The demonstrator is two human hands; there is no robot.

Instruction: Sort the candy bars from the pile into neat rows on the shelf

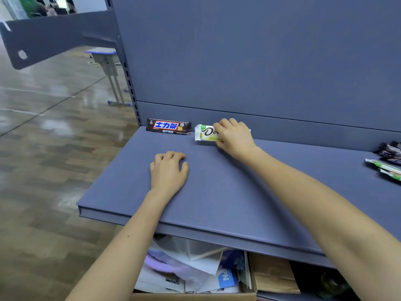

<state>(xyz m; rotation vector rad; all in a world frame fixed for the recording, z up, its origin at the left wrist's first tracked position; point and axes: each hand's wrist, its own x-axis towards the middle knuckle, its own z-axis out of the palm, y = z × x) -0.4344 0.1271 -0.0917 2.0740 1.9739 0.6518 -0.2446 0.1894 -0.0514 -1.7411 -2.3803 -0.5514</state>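
One white candy bar (205, 133) gripped by right hand (235, 137) — left hand (168, 170) rests relaxed on shelf (238, 192).

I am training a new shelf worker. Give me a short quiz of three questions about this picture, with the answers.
1. Fill the gap: the brown bar is at the back of the shelf, to the ___ of the white bar.
2. The right hand grips: A) the brown bar; B) the white bar; C) nothing.
3. True or false: the left hand holds a candy bar.
Key: 1 left; 2 B; 3 false, it rests on the shelf and holds nothing.
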